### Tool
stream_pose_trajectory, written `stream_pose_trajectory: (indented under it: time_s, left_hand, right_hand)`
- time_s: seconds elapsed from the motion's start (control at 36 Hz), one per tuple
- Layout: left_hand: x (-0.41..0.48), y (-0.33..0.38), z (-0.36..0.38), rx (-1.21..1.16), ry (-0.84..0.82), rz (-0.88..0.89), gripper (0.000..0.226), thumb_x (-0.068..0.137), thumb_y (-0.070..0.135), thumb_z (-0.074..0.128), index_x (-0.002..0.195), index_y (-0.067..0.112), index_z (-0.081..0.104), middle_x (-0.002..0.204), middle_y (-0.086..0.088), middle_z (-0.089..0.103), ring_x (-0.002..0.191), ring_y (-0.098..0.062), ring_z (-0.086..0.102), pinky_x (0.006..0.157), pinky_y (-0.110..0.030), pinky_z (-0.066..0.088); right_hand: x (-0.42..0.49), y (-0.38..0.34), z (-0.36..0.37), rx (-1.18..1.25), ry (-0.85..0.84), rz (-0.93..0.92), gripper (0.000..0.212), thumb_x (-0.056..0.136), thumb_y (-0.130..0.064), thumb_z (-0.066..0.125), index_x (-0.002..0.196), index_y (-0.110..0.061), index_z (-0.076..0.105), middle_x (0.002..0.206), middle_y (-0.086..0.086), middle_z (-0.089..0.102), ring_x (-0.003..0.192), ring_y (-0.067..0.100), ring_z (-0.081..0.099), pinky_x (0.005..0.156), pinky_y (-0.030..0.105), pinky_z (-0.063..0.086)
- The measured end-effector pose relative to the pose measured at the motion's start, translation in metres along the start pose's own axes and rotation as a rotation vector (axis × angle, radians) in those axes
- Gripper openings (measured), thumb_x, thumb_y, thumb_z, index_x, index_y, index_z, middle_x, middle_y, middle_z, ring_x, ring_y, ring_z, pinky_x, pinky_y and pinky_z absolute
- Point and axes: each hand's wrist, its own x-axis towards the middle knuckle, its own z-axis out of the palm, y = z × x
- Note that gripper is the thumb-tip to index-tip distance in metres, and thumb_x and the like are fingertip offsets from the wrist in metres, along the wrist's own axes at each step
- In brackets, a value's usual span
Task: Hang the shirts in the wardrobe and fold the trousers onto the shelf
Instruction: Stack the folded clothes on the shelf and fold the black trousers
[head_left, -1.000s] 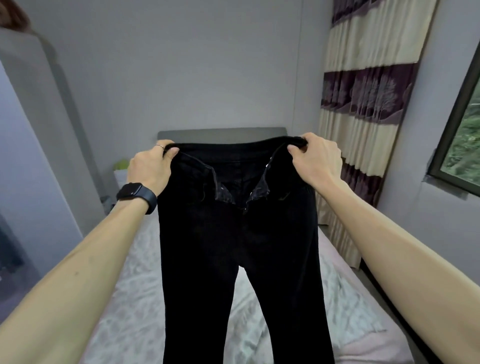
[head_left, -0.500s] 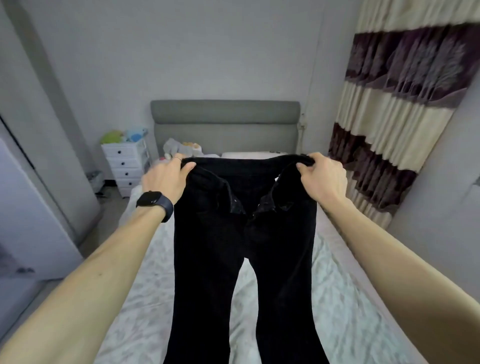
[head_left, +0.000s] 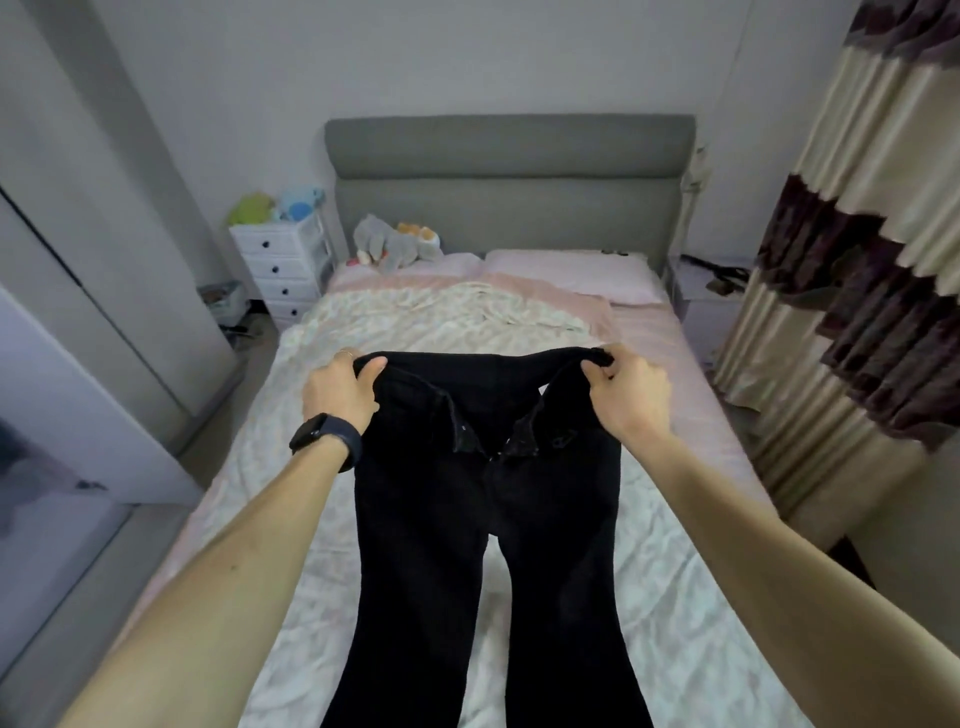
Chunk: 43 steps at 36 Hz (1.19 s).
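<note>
A pair of black trousers (head_left: 483, 530) is stretched out over the bed (head_left: 675, 571), fly open and facing up, legs running toward me. My left hand (head_left: 340, 389), with a dark watch on its wrist, grips the left end of the waistband. My right hand (head_left: 626, 392) grips the right end of the waistband. The legs run out of view at the bottom edge. Whether the trousers lie flat on the sheet or hang just above it I cannot tell.
A grey headboard (head_left: 509, 171), a pink pillow (head_left: 566, 273) and plush toys (head_left: 397, 241) are at the bed's far end. White drawers (head_left: 283, 265) stand at the back left, the grey wardrobe (head_left: 78, 249) along the left, and a striped curtain (head_left: 852, 291) on the right.
Both hands have come down with the trousers, from held up in front of the wall to low over the bed. My view has tilted downward, showing the whole bed.
</note>
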Motion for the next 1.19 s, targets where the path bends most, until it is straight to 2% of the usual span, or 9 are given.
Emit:
stream_pose_trajectory:
  time_s: [0.22,0.44,0.5,0.56,0.61,0.67,0.92,1.08,1.19]
  left_hand:
    - [0.101,0.009,0.066,-0.032,0.104,-0.055,0.043,0.101,0.052,0.048,0.117,0.014,0.060,0.087,-0.012,0.072,0.082,-0.031,0.070,0.075,-0.045,0.057]
    - [0.175,-0.037,0.186,0.048,0.038,-0.039,0.040,0.103,0.044,0.048,0.115,0.008,0.060,0.093,-0.017,0.069,0.088,-0.039,0.064,0.063,-0.035,0.040]
    - [0.182,-0.050,0.216,0.054,-0.005,-0.045,0.035,0.105,0.038,0.047,0.119,0.008,0.058,0.097,-0.018,0.067,0.090,-0.040,0.063,0.063,-0.037,0.041]
    - [0.189,-0.068,0.256,-0.026,-0.071,-0.036,0.032,0.106,0.027,0.045,0.134,0.013,0.050,0.117,-0.019,0.063,0.102,-0.038,0.062,0.074,-0.040,0.048]
    - [0.192,-0.084,0.291,-0.106,-0.205,0.039,0.051,0.106,0.019,0.044,0.155,0.020,0.029,0.162,-0.012,0.026,0.137,-0.031,0.044,0.112,-0.043,0.037]
    - [0.186,-0.105,0.333,-0.119,-0.335,0.068,0.059,0.106,0.021,0.043,0.159,0.024,0.018,0.168,0.001,-0.005,0.152,-0.023,0.020,0.124,-0.046,0.017]
    - [-0.029,-0.200,0.444,-0.104,-0.451,0.023,0.044,0.099,0.020,0.056,0.142,0.017,0.049,0.156,-0.006,0.036,0.145,-0.022,0.033,0.115,-0.036,0.037]
    - [-0.177,-0.191,0.425,-0.018,-0.510,0.084,0.042,0.092,0.024,0.068,0.132,0.015,0.060,0.149,-0.009,0.046,0.134,-0.026,0.047,0.107,-0.042,0.048]
    - [-0.243,-0.176,0.398,0.060,-0.616,-0.063,0.037,0.094,0.037,0.060,0.126,0.020,0.061,0.127,0.000,0.061,0.118,-0.020,0.056,0.098,-0.037,0.050]
  right_hand:
    - [0.107,0.004,0.071,0.108,0.043,0.017,0.026,0.103,-0.025,0.054,0.124,-0.012,0.064,0.099,0.007,0.073,0.096,0.030,0.065,0.069,0.028,0.034]
    - [0.179,0.058,0.189,0.034,-0.036,0.105,0.031,0.104,-0.028,0.053,0.129,-0.013,0.061,0.107,0.010,0.072,0.099,0.030,0.064,0.075,0.032,0.045]
    - [0.187,0.076,0.217,0.044,-0.118,0.144,0.038,0.102,-0.029,0.056,0.138,-0.018,0.055,0.124,0.009,0.068,0.103,0.027,0.062,0.079,0.033,0.047]
    - [0.196,0.098,0.249,0.048,-0.288,0.135,0.070,0.097,-0.035,0.064,0.157,-0.028,0.029,0.157,0.004,0.042,0.128,0.027,0.054,0.092,0.032,0.047]
    - [0.196,0.117,0.270,0.084,-0.411,0.149,0.096,0.092,-0.041,0.070,0.160,-0.041,0.004,0.169,-0.004,0.012,0.145,0.027,0.038,0.097,0.029,0.043]
    - [0.186,0.144,0.300,0.081,-0.471,0.176,0.095,0.092,-0.045,0.068,0.159,-0.045,0.002,0.169,-0.006,0.007,0.150,0.028,0.030,0.108,0.034,0.040]
    - [-0.030,0.274,0.376,-0.068,-0.537,0.409,0.078,0.100,-0.054,0.049,0.162,-0.022,0.014,0.169,-0.002,0.010,0.156,0.018,0.006,0.125,0.038,0.016]
    - [-0.151,0.317,0.320,-0.192,-0.522,0.528,0.063,0.104,-0.048,0.041,0.158,-0.021,0.025,0.162,-0.002,0.025,0.147,0.019,0.028,0.117,0.036,0.032]
    - [-0.215,0.329,0.280,-0.239,-0.398,0.503,0.046,0.100,-0.033,0.057,0.141,-0.016,0.048,0.132,0.003,0.056,0.122,0.022,0.051,0.100,0.038,0.046]
